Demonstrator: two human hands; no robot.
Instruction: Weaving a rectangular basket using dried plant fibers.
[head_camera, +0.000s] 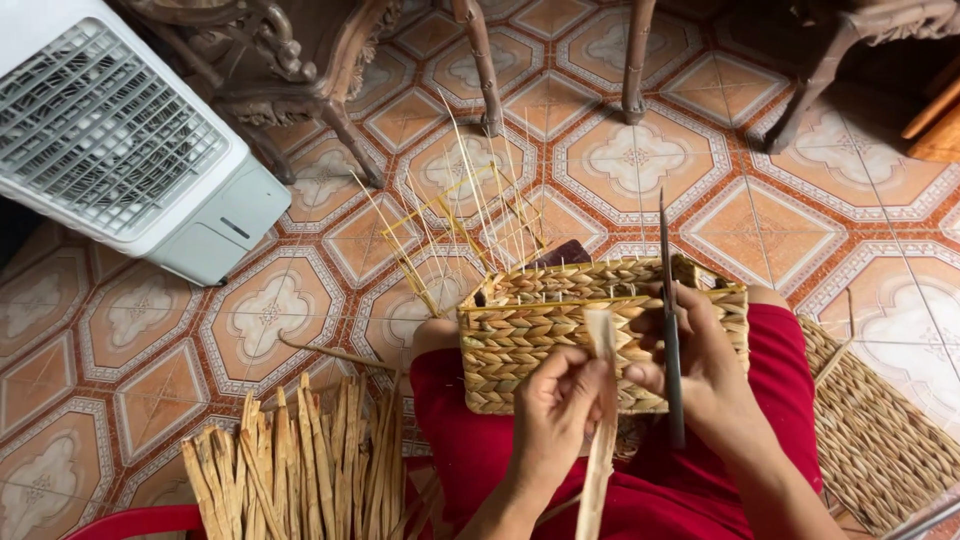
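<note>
Weaving in progress, head view: the woven basket rests on the lap, on the red cloth, its uprights standing bare and splayed above the finished rows. Left hand has its fingers pinched together on a pale flat strand, near the basket's front wall. Right hand grips the basket's front rim, fingers closed around a long dark pointed tool that stands nearly upright. Judgement: keep the strand flat, untwisted and under steady tension; use the tool tip to open a gap between uprights before feeding it through, and press each row snug against the one below. Bundle of dried strips lies at left on the tiled floor; a woven mat lies at right.
</note>
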